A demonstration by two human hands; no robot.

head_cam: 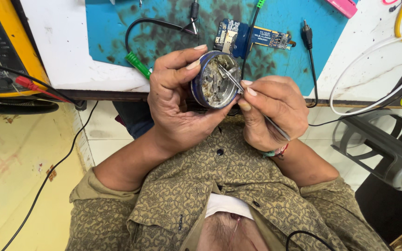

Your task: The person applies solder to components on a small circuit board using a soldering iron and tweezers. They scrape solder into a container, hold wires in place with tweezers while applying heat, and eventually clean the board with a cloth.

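My left hand [175,104] holds a small round blue tin [213,80] tilted toward me, fingers curled over its rim. The tin is full of greyish, crusted paste. My right hand [271,111] pinches metal tweezers [238,84], whose tips reach into the tin's contents. Both hands hover just in front of the workbench edge, above my lap.
A stained blue work mat [173,32] lies on the white bench with a blue circuit board [252,37], black cables and a green-handled tool [138,65]. A yellow multimeter [1,51] with a red probe sits left. A grey plastic stool [387,148] stands right.
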